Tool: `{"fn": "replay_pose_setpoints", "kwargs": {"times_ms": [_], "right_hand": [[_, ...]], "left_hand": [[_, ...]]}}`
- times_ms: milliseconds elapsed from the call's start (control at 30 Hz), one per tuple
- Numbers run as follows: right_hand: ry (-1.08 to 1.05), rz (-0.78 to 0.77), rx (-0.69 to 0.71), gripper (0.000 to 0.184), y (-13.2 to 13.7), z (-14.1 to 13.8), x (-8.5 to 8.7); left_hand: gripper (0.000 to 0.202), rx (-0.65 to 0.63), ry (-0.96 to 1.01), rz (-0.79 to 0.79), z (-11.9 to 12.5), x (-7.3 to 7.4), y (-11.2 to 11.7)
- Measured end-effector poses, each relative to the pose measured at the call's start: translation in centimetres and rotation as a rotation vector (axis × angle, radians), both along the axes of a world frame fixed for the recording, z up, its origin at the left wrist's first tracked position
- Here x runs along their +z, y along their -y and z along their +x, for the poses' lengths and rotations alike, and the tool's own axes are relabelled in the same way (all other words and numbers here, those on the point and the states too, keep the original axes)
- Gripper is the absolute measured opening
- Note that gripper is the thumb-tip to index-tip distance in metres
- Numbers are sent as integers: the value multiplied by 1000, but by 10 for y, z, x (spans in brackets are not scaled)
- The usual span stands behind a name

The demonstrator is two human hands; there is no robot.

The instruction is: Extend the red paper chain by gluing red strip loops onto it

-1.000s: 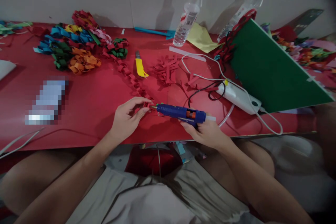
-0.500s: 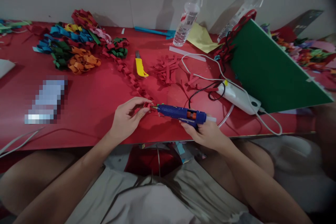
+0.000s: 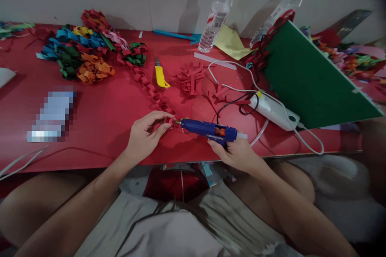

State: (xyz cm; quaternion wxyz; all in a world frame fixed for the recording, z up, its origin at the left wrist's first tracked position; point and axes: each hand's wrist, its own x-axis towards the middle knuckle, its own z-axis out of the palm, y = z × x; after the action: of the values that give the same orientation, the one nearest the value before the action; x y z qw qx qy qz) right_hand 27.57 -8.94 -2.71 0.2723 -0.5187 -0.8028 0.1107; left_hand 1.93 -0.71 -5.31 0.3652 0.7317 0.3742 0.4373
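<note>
My right hand is wrapped round the grip of a blue glue gun, whose metal nozzle points left. Between the thumb and fingers of my left hand is a red paper strip, pinched right at the nozzle tip. From there a red paper chain runs back over the red tabletop toward a heap of coloured paper chains. Loose red paper strips lie beyond the gun. Beside them rests a yellow utility knife.
A water bottle stands at the back, with another behind a leaning green board. A white power strip with looped cables lies at right. A blurred phone lies at left. Yellow paper sits near the wall.
Almost nothing differs. Both hands, the glue gun and the red strip keep nearly the same place; the view has shifted very slightly.
</note>
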Motion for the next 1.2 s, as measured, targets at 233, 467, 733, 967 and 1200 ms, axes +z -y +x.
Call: {"fn": "replay_pose_setpoints", "kwargs": {"times_ms": [233, 467, 733, 967, 1200], "right_hand": [[-100, 14, 12, 31, 0, -2, 2], [-96, -11, 23, 29, 1, -2, 1], [-159, -55, -10, 24, 2, 4, 1], [-191, -48, 25, 19, 0, 4, 1], [-159, -67, 18, 25, 1, 2, 1]], "left_hand": [[20, 0, 20, -2, -1, -1, 0], [19, -2, 16, 9, 1, 1, 0], [21, 1, 32, -15, 0, -2, 0], [21, -8, 29, -13, 1, -1, 0], [23, 2, 1, 10, 0, 0, 0]]}}
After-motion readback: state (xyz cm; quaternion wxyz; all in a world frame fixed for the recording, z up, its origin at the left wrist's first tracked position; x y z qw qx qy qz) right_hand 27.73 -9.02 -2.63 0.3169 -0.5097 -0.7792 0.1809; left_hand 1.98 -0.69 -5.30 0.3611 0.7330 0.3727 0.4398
